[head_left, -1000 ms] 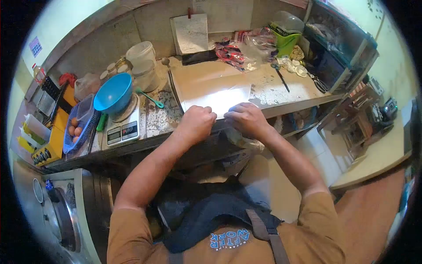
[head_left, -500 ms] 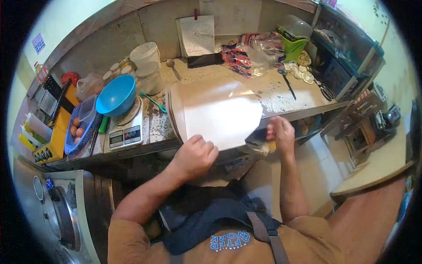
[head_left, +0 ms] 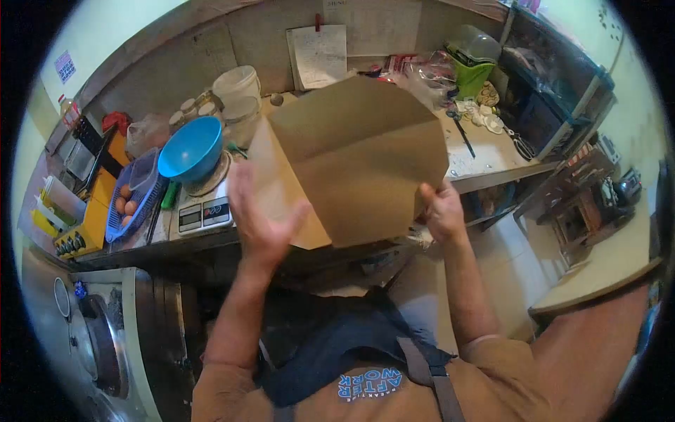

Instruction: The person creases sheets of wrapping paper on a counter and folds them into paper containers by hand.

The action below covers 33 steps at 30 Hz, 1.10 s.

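Observation:
A large brown cardboard sheet (head_left: 365, 151) with cut corners and a crease across it is raised and tilted in front of me. My right hand (head_left: 444, 211) grips its right edge, thumb on the near face. To the left, my left hand (head_left: 264, 221) is open with fingers spread, somewhat blurred, over a paler tan cardboard piece (head_left: 281, 186). Whether that palm touches the cardboard I cannot tell. The pale piece lies on the counter, partly behind the raised sheet.
Left of the cardboard, a blue bowl (head_left: 191, 150) stands on a kitchen scale (head_left: 205, 215), beside a blue basket (head_left: 149, 200) with several eggs. White tubs (head_left: 237, 86) stand behind. Scissors (head_left: 522, 145) and a dark-handled tool (head_left: 461, 133) lie at right. A stove (head_left: 105, 337) is at lower left.
The top cardboard sheet has been lifted and tilted, so its brown face shows instead of the glossy white one. My right hand has closed on its edge; my left hand moved left and opened.

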Each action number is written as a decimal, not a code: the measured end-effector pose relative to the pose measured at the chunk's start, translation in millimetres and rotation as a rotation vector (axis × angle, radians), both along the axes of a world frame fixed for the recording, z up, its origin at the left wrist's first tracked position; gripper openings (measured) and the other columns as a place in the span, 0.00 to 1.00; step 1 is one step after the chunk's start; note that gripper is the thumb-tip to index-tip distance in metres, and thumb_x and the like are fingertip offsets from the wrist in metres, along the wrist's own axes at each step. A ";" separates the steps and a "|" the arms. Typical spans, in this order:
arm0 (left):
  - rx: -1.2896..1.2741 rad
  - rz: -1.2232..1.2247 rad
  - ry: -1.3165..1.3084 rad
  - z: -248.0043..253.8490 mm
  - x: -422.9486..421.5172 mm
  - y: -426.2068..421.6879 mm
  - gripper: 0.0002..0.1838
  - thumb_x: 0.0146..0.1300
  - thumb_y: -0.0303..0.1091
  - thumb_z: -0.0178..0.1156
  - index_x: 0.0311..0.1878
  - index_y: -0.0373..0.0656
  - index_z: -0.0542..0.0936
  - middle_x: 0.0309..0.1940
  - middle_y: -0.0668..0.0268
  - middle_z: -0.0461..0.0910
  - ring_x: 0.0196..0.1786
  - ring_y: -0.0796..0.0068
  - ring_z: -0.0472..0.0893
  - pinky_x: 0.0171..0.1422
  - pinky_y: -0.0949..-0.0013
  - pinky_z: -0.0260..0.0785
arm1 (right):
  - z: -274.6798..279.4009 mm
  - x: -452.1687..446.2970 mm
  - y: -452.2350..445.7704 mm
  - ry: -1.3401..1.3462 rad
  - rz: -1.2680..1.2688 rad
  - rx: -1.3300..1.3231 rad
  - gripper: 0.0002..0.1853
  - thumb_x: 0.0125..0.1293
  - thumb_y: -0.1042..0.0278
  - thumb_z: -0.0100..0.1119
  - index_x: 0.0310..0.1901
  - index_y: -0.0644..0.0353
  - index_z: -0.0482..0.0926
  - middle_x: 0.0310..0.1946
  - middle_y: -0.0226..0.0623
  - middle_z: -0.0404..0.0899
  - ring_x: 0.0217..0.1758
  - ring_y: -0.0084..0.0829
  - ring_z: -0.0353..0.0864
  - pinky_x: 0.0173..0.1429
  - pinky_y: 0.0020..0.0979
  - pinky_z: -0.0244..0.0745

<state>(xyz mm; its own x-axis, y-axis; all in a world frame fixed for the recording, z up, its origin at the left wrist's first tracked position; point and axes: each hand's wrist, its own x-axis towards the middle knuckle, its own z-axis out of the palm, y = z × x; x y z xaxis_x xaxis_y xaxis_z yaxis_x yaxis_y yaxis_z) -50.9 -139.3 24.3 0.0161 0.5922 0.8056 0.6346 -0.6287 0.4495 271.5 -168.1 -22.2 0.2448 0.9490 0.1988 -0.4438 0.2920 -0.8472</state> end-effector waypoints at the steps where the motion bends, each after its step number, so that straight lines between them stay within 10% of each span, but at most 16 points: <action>1: -0.126 -0.029 -0.290 1.0 1.2 10.0 0.43 0.59 0.39 0.73 0.74 0.39 0.64 0.70 0.46 0.64 0.73 0.53 0.65 0.76 0.52 0.59 | 4.8 5.5 2.7 -0.080 0.012 0.052 0.19 0.70 0.77 0.61 0.61 0.63 0.74 0.54 0.36 0.82 0.57 0.31 0.80 0.58 0.34 0.77; 11: -0.198 -0.540 -0.549 63.4 -16.0 52.8 0.18 0.66 0.19 0.58 0.59 0.33 0.77 0.52 0.64 0.83 0.52 0.72 0.82 0.60 0.66 0.74 | 25.1 37.3 67.1 -0.084 0.135 0.132 0.19 0.73 0.72 0.54 0.64 0.57 0.70 0.60 0.37 0.75 0.62 0.37 0.77 0.67 0.48 0.73; 20: -0.198 -0.395 -0.278 34.5 -3.0 35.5 0.10 0.67 0.25 0.62 0.50 0.36 0.83 0.43 0.62 0.87 0.46 0.74 0.82 0.52 0.68 0.73 | 8.9 32.8 54.7 -0.230 -0.070 0.030 0.19 0.70 0.73 0.58 0.62 0.62 0.72 0.51 0.37 0.80 0.50 0.33 0.82 0.54 0.39 0.83; 30: -0.857 -0.421 -0.390 4.3 -13.3 83.0 0.41 0.57 0.30 0.70 0.71 0.25 0.63 0.59 0.52 0.78 0.58 0.67 0.79 0.65 0.66 0.70 | 9.6 36.0 27.1 -0.421 -0.117 -0.178 0.29 0.68 0.73 0.63 0.68 0.71 0.66 0.47 0.35 0.82 0.44 0.23 0.82 0.46 0.23 0.78; 33: -0.801 -0.270 -0.220 -18.9 -17.2 109.5 0.42 0.56 0.31 0.69 0.72 0.25 0.63 0.63 0.48 0.75 0.63 0.64 0.76 0.70 0.66 0.66 | 13.5 25.7 16.8 -1.258 -0.525 0.208 0.40 0.61 0.61 0.73 0.70 0.72 0.64 0.58 0.50 0.78 0.62 0.45 0.77 0.66 0.41 0.71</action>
<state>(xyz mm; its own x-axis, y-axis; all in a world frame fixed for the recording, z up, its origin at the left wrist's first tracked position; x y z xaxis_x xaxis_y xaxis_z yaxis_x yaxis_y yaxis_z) -68.1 -29.7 5.4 0.1306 0.9800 0.1499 0.3566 -0.1875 0.9153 297.2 -151.4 -8.7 0.1130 0.7281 0.6761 0.7817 0.3549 -0.5128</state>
